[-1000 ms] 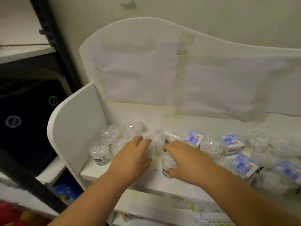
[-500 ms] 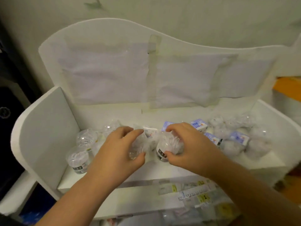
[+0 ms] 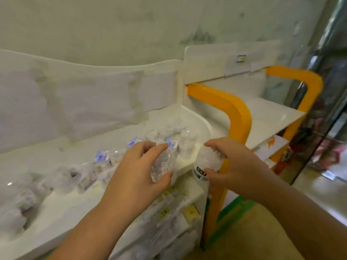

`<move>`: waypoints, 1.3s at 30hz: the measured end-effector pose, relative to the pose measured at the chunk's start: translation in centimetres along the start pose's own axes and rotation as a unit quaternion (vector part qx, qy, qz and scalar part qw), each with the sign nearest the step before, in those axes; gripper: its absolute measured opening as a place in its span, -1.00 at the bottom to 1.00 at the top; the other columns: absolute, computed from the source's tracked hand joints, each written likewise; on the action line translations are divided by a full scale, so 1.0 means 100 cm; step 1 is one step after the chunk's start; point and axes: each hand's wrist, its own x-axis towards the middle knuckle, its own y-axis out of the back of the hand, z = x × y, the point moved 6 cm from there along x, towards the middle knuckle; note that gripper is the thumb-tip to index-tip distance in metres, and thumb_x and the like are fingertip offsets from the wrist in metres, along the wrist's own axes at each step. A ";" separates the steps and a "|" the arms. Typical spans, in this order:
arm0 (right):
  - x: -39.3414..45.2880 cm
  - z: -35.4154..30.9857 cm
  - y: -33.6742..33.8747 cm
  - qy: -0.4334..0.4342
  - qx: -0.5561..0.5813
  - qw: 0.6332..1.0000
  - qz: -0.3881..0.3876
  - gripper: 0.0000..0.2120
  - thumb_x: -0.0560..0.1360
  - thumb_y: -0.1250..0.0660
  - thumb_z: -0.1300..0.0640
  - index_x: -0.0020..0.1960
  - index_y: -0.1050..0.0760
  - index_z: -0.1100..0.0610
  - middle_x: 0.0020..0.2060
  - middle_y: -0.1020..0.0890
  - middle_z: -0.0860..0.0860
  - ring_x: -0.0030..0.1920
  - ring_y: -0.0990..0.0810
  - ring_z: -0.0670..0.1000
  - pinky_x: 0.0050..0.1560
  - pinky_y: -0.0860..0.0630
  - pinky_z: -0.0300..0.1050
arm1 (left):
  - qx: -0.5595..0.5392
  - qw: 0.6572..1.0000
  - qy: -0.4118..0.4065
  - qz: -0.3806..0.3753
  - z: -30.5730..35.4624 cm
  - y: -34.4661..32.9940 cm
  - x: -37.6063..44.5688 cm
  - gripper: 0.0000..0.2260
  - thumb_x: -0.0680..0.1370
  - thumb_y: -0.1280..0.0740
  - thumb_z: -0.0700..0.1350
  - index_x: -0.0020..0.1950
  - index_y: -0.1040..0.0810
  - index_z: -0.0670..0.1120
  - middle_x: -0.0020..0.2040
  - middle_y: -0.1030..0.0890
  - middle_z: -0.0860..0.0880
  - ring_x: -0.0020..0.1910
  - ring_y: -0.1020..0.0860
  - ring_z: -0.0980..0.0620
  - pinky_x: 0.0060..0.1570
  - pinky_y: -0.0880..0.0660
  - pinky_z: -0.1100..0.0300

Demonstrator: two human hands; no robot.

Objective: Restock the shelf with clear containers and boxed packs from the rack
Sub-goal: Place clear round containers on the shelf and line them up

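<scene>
The left hand holds a clear container over the white shelf's front edge. The right hand holds another container just past the right corner, so it is nearer the orange shelf beyond.

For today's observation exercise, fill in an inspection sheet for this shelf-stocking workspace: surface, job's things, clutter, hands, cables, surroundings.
Surface: white shelf, curved right end.
Job's things: clear containers and blue boxed packs lying along the shelf; one upright clear container at its right end.
Clutter: price labels on the front edge.
Hands: left hand grips a clear container; right hand grips a dark-labelled clear container beyond the shelf's right end.
Cables: nothing seen.
Surroundings: orange-framed rack at right, stained wall behind.
</scene>
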 end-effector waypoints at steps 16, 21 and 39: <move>-0.107 0.306 0.210 -0.062 -0.025 0.997 0.043 -0.44 0.36 -0.42 -0.20 0.32 -0.37 -0.21 0.08 -0.40 -0.38 0.12 -0.44 -0.26 0.01 -0.45 -0.43 | -0.048 0.997 -0.049 -0.040 0.296 -0.214 0.106 -0.48 0.44 -0.37 0.19 0.37 -0.36 0.22 0.23 -0.35 0.27 0.25 -0.37 0.23 0.26 -0.35 0.27; -0.082 0.364 0.229 -0.053 -0.020 0.997 0.048 -0.43 0.35 -0.43 -0.19 0.32 -0.39 -0.14 0.12 -0.45 -0.24 0.10 -0.46 -0.18 0.07 -0.55 -0.23 | -0.021 0.998 -0.031 -0.044 0.321 -0.251 0.147 -0.47 0.43 -0.39 0.19 0.38 -0.35 0.24 0.21 -0.35 0.28 0.21 -0.34 0.28 0.16 -0.24 0.43; 0.148 0.550 0.197 -0.015 0.026 1.000 0.001 -0.48 0.35 -0.52 -0.12 0.23 -0.39 -0.13 0.09 -0.47 -0.25 0.07 -0.49 -0.19 0.02 -0.50 -0.37 | -0.017 0.996 0.085 0.001 0.237 -0.428 0.373 -0.48 0.42 -0.42 0.14 0.36 -0.41 0.20 0.31 -0.40 0.10 0.25 -0.42 0.09 0.17 -0.34 0.30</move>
